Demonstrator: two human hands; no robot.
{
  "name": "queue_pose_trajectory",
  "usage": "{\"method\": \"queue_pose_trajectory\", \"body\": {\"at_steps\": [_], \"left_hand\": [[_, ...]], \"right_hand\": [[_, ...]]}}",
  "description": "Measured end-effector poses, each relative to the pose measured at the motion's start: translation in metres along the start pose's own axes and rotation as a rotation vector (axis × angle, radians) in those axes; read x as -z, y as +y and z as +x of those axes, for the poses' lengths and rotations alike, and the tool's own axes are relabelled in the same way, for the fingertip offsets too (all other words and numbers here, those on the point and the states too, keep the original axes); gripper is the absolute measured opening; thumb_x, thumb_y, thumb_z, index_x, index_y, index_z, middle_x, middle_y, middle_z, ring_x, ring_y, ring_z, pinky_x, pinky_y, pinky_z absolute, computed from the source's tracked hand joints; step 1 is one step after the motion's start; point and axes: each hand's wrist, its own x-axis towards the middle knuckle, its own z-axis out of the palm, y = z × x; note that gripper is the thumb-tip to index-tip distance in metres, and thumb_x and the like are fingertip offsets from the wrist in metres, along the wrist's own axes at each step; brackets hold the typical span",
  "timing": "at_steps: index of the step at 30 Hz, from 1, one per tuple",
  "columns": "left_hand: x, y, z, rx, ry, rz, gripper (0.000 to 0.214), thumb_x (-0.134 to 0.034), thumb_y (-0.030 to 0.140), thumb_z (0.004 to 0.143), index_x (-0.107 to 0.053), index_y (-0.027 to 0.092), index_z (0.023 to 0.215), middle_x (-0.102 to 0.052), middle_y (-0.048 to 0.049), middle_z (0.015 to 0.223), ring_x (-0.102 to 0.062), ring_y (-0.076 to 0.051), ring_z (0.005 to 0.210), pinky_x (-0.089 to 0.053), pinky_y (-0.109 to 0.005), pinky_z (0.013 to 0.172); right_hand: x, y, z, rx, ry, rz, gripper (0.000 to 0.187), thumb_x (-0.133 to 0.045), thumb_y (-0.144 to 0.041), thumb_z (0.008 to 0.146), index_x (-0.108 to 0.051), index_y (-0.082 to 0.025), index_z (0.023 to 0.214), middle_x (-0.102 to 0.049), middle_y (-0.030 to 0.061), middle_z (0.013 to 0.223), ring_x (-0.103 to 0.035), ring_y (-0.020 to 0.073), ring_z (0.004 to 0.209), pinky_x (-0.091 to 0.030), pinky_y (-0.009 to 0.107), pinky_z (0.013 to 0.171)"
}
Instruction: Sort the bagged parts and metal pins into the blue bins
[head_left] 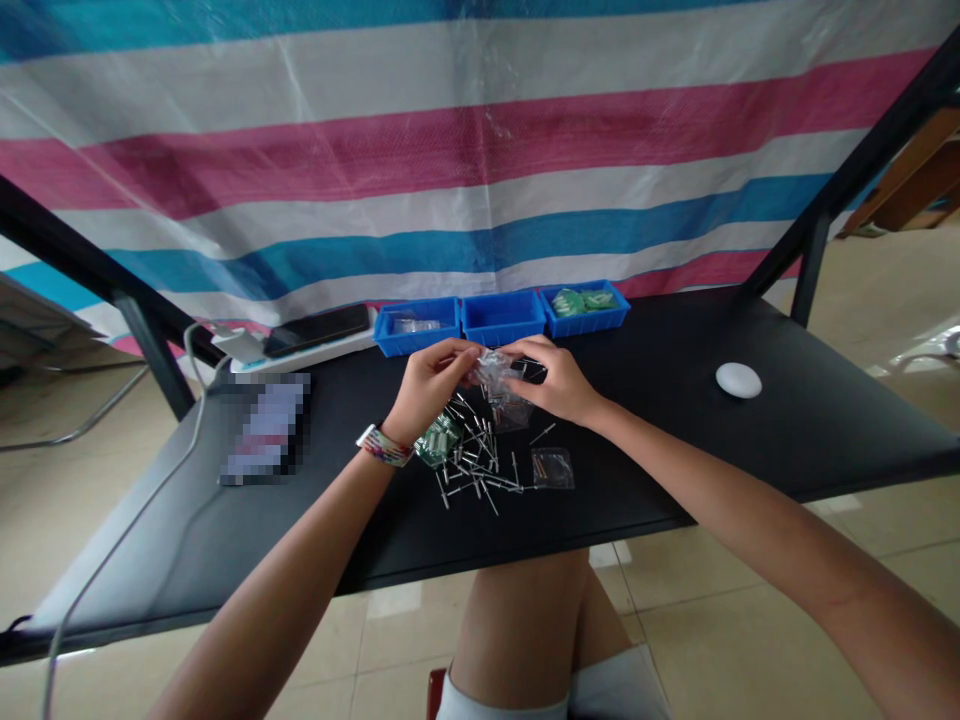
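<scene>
Both hands meet over the middle of the black table, gripping a crinkled transparent plastic bag (495, 370) between them. My left hand (433, 385) pinches its left side, thumb against fingers. On the other side my right hand (553, 380) holds it, also with thumb and fingers. What is inside the bag is too small to tell. Below the hands lies a loose pile of silver pop rivets (480, 465). Green-and-white packets (439, 440) lie by the left wrist, partly hidden. A small transparent bag (553, 468) with thin copper-coloured pieces rests flat to the right of the pile.
Behind the hands stand a blue bin (417, 342) with transparent packets, an empty blue bin (504, 333), and a blue bin (589, 322) with green packets. A power strip (315, 352) bears a phone (321, 328). A white cable (161, 480) hangs left. A white oval object (739, 380) lies right.
</scene>
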Motion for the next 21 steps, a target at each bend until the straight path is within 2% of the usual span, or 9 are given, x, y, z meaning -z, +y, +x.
{"method": "queue_pose_trajectory", "body": {"at_steps": [4, 7, 9, 12, 16, 21], "left_hand": [[0.000, -0.001, 0.001, 0.043, 0.062, -0.095, 0.036, -0.082, 0.052, 0.088, -0.078, 0.016, 0.093, -0.074, -0.0046, 0.086, -0.067, -0.015, 0.071, -0.061, -0.028, 0.069], [-0.002, -0.002, 0.000, 0.057, 0.072, -0.108, 0.038, -0.083, 0.053, 0.087, -0.078, 0.016, 0.094, -0.074, -0.0052, 0.087, -0.069, -0.017, 0.074, -0.064, -0.031, 0.070], [-0.003, -0.002, -0.001, 0.066, 0.067, -0.116, 0.041, -0.084, 0.055, 0.086, -0.078, 0.015, 0.093, -0.074, -0.0055, 0.086, -0.070, -0.017, 0.073, -0.065, -0.032, 0.070], [-0.005, -0.001, -0.002, 0.099, 0.040, -0.143, 0.043, -0.085, 0.056, 0.085, -0.077, 0.015, 0.094, -0.075, -0.0060, 0.087, -0.072, -0.018, 0.073, -0.066, -0.032, 0.070], [-0.005, 0.003, -0.003, 0.145, -0.029, -0.138, 0.044, -0.083, 0.056, 0.087, -0.076, 0.015, 0.100, -0.075, -0.0051, 0.083, -0.073, -0.018, 0.073, -0.065, -0.030, 0.070], [-0.004, 0.004, -0.003, 0.148, -0.122, -0.126, 0.038, -0.089, 0.046, 0.082, -0.070, 0.016, 0.096, -0.072, -0.0018, 0.077, -0.072, -0.016, 0.069, -0.062, -0.026, 0.065]], "right_hand": [[-0.003, -0.012, -0.002, -0.132, -0.039, 0.200, 0.017, -0.075, -0.037, 0.090, -0.079, -0.024, 0.101, -0.081, 0.0054, 0.102, -0.073, 0.0280, 0.103, -0.053, 0.044, 0.100], [-0.003, -0.016, -0.002, -0.180, -0.054, 0.336, 0.023, -0.069, -0.042, 0.095, -0.078, -0.023, 0.104, -0.081, 0.0052, 0.103, -0.074, 0.0266, 0.103, -0.053, 0.043, 0.100], [-0.005, -0.016, -0.002, -0.206, -0.038, 0.373, 0.025, -0.072, -0.043, 0.092, -0.077, -0.022, 0.104, -0.080, 0.0050, 0.101, -0.074, 0.0259, 0.101, -0.054, 0.042, 0.098], [-0.010, -0.012, -0.002, -0.279, 0.023, 0.422, 0.026, -0.080, -0.042, 0.086, -0.076, -0.021, 0.100, -0.080, 0.0051, 0.093, -0.075, 0.0237, 0.089, -0.058, 0.040, 0.086], [-0.014, -0.006, -0.002, -0.343, 0.070, 0.508, 0.025, -0.080, -0.040, 0.084, -0.075, -0.020, 0.097, -0.077, 0.0043, 0.085, -0.069, 0.0186, 0.072, -0.058, 0.033, 0.067], [-0.011, -0.007, -0.001, -0.336, 0.089, 0.515, 0.022, -0.078, -0.038, 0.086, -0.075, -0.019, 0.097, -0.074, 0.0033, 0.082, -0.066, 0.0160, 0.067, -0.057, 0.031, 0.061]]}}
